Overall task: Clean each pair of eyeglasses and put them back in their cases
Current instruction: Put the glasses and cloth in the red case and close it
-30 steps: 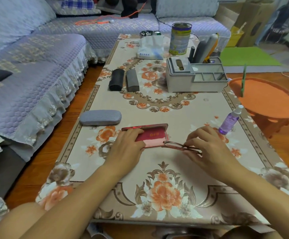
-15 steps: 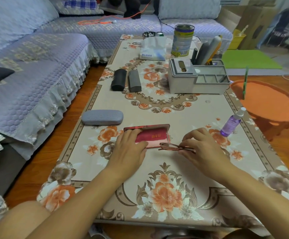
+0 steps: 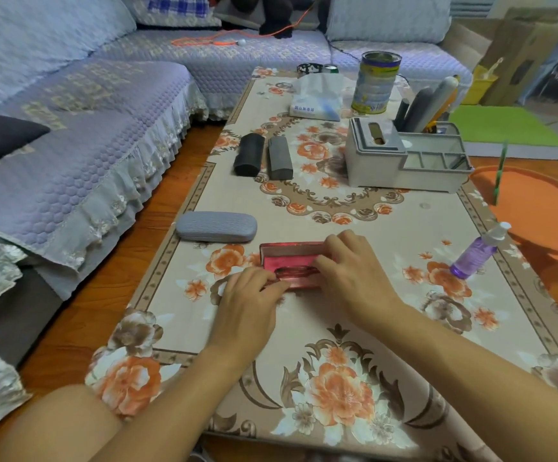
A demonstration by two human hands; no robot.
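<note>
A red eyeglass case [image 3: 291,250] lies open on the floral table [image 3: 404,225] in front of me. Thin-framed eyeglasses [image 3: 292,271] lie folded inside it, their right end hidden under my fingers. My left hand [image 3: 247,305] grips the case's front left edge. My right hand [image 3: 354,271] covers the case's right end, its fingers curled down onto the eyeglasses. Three shut cases lie further away: a grey case [image 3: 216,226] just left of the red one, and a black case [image 3: 249,155] and a dark grey case [image 3: 280,158] side by side.
A purple spray bottle [image 3: 477,251] stands at the right. A grey organiser [image 3: 404,161], a tin [image 3: 376,83] and a tissue pack [image 3: 317,101] fill the far end. A sofa [image 3: 70,145] runs along the left, an orange stool [image 3: 537,208] on the right.
My right hand has carried the eyeglasses left from the table into the open red case. My left hand has slid from the case's inside to its front left edge.
</note>
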